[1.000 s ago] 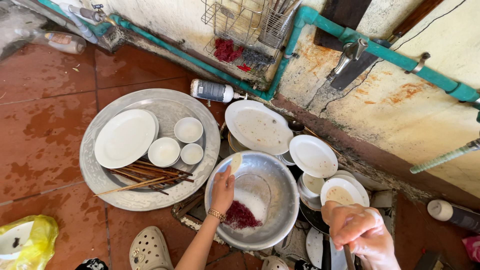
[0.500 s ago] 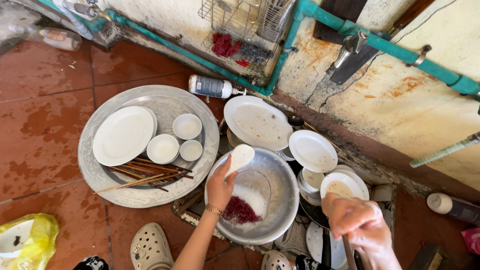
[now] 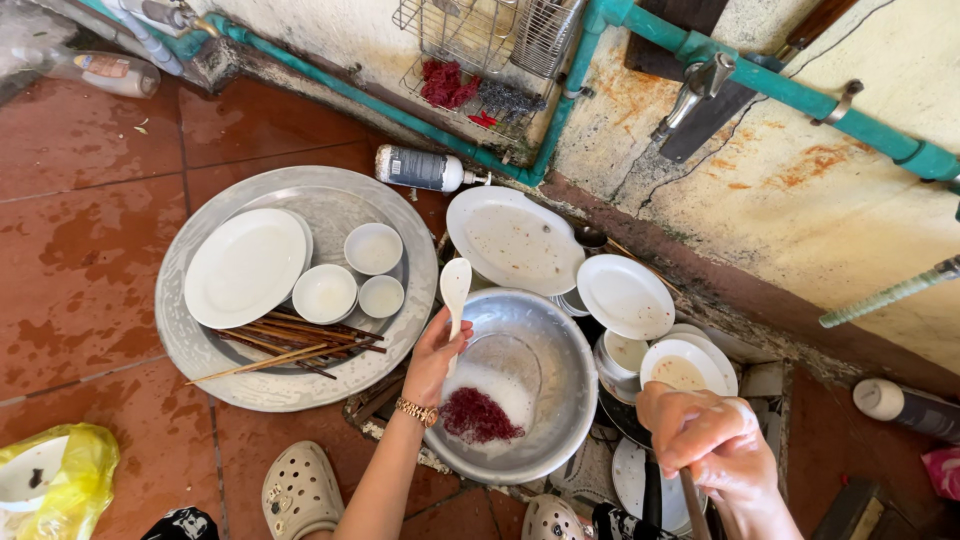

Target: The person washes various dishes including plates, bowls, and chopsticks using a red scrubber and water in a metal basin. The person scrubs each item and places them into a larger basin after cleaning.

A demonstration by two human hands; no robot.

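my left hand (image 3: 432, 362) holds a white spoon (image 3: 455, 292) by its handle, fingers closed round it, bowl end up, over the left rim of the steel basin (image 3: 560, 400). in the basin lies a red scrubber (image 3: 478, 416) on some white foam. my right hand (image 3: 712, 445) is near right, fist closed on a thin dark handle (image 3: 692, 505) — what it belongs to i cannot tell. left of the basin sits a round metal tray (image 3: 390, 330) on the tiled floor, carrying a white plate (image 3: 245, 266), three small bowls (image 3: 325, 293) and chopsticks (image 3: 290, 340). far of the basin — a dirty plate (image 3: 515, 240); right of it, more stacked dishes (image 3: 625, 296). a bottle (image 3: 420, 168) lies by the wall.
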